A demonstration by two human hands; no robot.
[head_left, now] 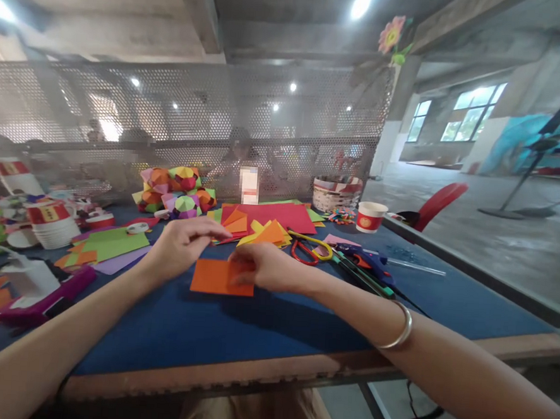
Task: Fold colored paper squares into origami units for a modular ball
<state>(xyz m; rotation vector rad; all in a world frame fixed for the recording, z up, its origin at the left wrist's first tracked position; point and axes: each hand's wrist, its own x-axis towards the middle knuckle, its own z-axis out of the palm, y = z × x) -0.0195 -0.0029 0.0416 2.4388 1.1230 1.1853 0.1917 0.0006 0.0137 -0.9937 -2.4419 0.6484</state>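
An orange sheet of paper [212, 277] lies on the blue tabletop in front of me. My right hand [267, 265] is over its right half, fingers bent downward and smeared by motion; whether they grip the sheet I cannot tell. Up and to the left, my left hand [188, 238] hovers off the sheet with its fingers stretched to the right and nothing visible in them. Just beyond the hands are folded yellow and orange paper pieces [269, 232], smaller orange pieces [235, 221] and a red sheet [284, 216].
Scissors [325, 249] with red and yellow handles and a blue glue gun [369, 260] lie right. A paper cup [371, 217] and woven basket [336, 193] stand behind. Left are green paper [116, 244], stacked cups [54, 224] and a purple power strip [44, 299]. A perforated screen [266, 120] borders the back.
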